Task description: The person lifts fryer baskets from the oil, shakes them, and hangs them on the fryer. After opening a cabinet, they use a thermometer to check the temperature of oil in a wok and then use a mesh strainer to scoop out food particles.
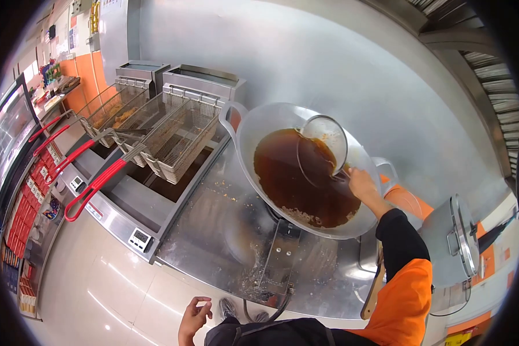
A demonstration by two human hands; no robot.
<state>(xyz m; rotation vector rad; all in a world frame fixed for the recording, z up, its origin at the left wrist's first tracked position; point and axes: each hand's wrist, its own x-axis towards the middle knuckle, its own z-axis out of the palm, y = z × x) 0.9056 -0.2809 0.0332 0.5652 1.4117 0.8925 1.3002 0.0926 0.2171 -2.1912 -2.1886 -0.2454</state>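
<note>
Head view: one wok point(254, 124), four fryer baskets point(179, 135).

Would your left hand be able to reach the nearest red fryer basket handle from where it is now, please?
Probably yes: the left hand hangs free and empty low by the body, and nothing stands between it and the red handle, which juts out over the fryer's front edge.
</note>
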